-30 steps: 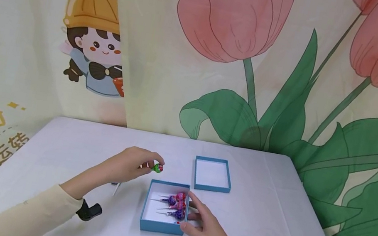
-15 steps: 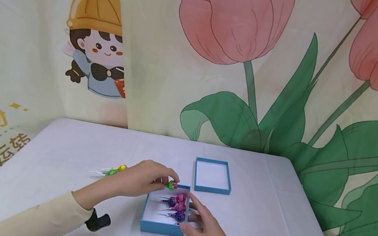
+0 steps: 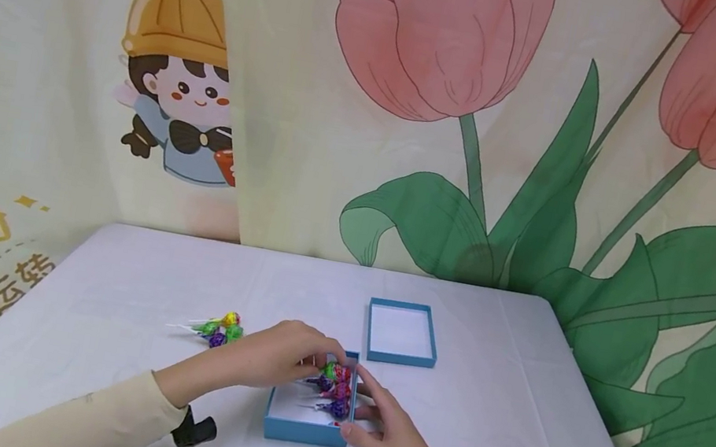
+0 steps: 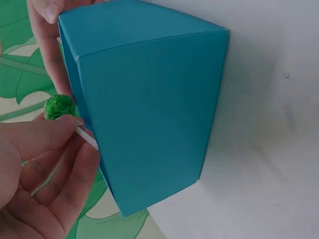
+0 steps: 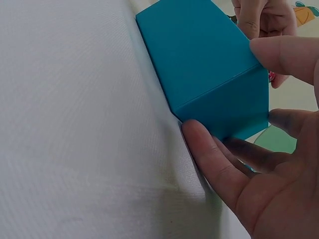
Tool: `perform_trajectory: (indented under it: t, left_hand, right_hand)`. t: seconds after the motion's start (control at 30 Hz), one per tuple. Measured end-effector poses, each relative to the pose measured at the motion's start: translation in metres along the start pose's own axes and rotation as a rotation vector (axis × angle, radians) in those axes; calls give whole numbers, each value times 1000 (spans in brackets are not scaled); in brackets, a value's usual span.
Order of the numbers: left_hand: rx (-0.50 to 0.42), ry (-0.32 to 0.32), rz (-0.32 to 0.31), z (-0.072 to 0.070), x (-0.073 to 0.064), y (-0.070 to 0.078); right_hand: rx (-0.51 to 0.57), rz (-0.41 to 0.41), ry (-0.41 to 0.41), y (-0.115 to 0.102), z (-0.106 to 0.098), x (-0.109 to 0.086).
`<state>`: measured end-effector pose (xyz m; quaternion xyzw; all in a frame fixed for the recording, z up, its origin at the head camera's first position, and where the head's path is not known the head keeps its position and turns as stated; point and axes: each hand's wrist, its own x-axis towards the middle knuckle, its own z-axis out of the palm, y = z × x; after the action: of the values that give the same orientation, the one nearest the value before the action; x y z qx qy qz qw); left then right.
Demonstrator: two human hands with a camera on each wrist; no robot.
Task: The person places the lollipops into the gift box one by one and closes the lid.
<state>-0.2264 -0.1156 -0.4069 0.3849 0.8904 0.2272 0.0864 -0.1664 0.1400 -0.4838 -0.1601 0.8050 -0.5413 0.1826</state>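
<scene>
My left hand reaches over a blue open-topped box, pinching a green-wrapped lollipop by its white stick between thumb and fingers. Inside the box, several purple and pink lollipops lie along the right wall, heads to the right and sticks to the left. The green head is just above or against the far end of this row; contact is unclear. At the box's right side my right hand holds the box, thumb at the near corner and fingers against the side wall.
Several lollipops with yellow, green and purple wrappers lie on the table left of the box, partly behind the left forearm. A shallow blue lid, white inside, lies behind and right of the box. A patterned curtain hangs behind the table.
My left hand has carried the green lollipop rightward and down from the left of the box into its far right part. The right hand has stayed at the box's side.
</scene>
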Motion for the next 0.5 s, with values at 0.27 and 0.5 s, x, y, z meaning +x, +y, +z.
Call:
perform_trajectory:
  t: [0.27, 0.5]
  left_hand:
    - [-6, -25, 27, 9, 1, -1]
    - [-10, -39, 42, 15, 2, -4]
  right_hand:
    - [5, -9, -6, 1, 0, 0]
    - [17, -4, -9, 3, -1, 1]
